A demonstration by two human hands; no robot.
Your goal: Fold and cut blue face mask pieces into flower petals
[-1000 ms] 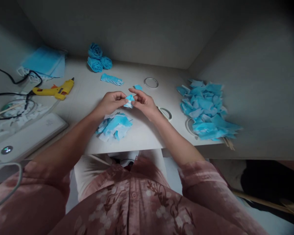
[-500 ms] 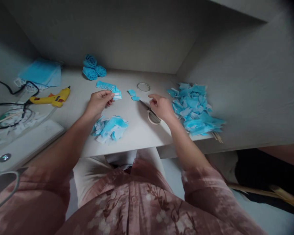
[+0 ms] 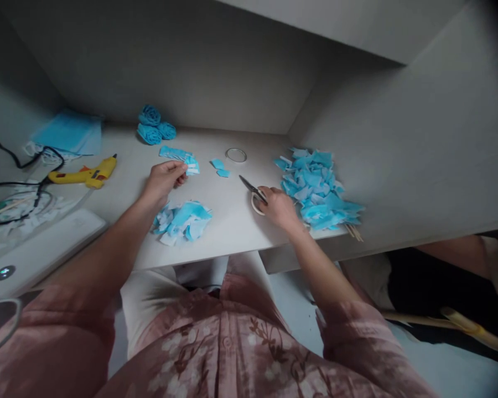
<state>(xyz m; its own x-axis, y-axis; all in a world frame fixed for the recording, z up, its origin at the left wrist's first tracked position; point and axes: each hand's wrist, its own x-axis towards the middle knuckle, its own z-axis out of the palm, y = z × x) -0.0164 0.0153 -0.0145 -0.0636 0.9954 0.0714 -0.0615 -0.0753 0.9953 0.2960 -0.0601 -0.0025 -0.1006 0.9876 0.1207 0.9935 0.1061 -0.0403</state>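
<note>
Blue fabric piece, probably light, limp and best held by its edge, sits pinched at the fingertips of the left hand, while the right hand curls over scissors, grip unclear.

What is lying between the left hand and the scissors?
In the head view, two small blue pieces lie between the left hand and the scissors.

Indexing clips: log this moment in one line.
left hand: pinching blue-and-white piece; right hand: on scissors; table left: yellow glue gun; back: blue rosettes
</note>
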